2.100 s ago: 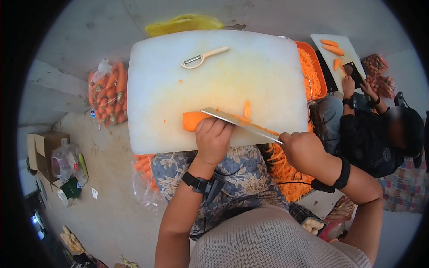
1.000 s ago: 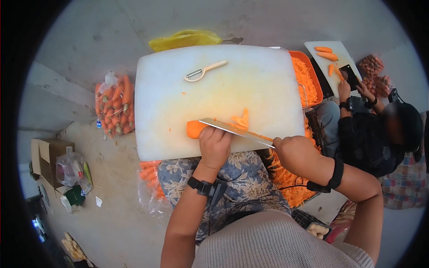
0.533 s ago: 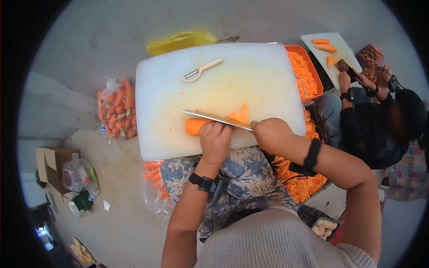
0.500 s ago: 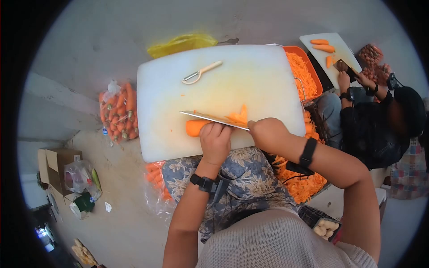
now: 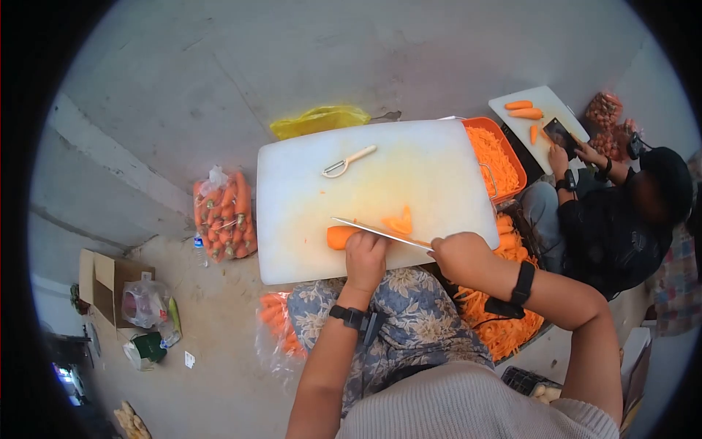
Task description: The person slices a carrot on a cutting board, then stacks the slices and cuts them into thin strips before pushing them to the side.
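A thick carrot [image 5: 340,237] lies near the front edge of a white cutting board [image 5: 292,190]. My left hand [image 5: 364,256] is closed over it, fingers curled on its top. My right hand [image 5: 462,254] grips a knife [image 5: 384,233], whose blade slants across the carrot just beyond my left fingertips. Whether the edge is inside the carrot cannot be seen. Cut carrot pieces [image 5: 398,221] rest behind the blade. Farther back on the board is a peeler [image 5: 349,161] with a pale handle.
Shredded carrot fills an orange tub [image 5: 521,168] on the right and a heap [image 5: 504,329] below it. Bagged carrots [image 5: 225,219] stand at the left. A co-worker [image 5: 614,219] sits at the right, hands at a second board [image 5: 537,99]. A cardboard box [image 5: 106,282] is far left.
My view has shifted, so the board appears lower and farther right. Both hands keep their grip, and the blade still crosses the carrot. The cut pieces lie slightly differently.
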`<action>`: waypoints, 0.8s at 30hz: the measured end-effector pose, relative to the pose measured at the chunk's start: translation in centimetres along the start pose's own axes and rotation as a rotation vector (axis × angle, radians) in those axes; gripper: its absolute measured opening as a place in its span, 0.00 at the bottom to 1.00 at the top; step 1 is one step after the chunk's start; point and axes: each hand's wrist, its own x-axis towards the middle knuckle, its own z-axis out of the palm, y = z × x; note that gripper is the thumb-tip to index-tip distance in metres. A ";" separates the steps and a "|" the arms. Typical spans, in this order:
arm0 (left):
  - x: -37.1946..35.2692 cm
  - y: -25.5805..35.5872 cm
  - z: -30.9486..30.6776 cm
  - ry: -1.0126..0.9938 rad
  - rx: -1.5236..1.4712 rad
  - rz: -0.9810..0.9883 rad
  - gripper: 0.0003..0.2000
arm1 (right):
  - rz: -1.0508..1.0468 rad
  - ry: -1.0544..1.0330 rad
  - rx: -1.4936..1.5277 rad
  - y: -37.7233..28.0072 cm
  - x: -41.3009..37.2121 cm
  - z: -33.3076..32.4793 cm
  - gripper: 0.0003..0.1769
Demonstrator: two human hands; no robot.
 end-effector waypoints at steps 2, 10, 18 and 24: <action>0.1 0.1 0.0 0.018 -0.006 -0.001 0.06 | -0.016 0.006 -0.032 0.3 -1.1 -0.3 0.14; 0.2 0.1 -0.1 0.027 -0.024 -0.003 0.02 | 0.090 -0.187 -0.001 0.3 -1.5 -2.0 0.08; 0.5 0.6 -0.5 0.006 -0.027 -0.008 0.02 | 0.074 -0.166 0.074 0.0 3.3 1.9 0.04; 0.6 0.6 -0.5 0.034 -0.025 0.012 0.03 | 0.069 -0.070 0.109 -0.9 4.9 3.2 0.05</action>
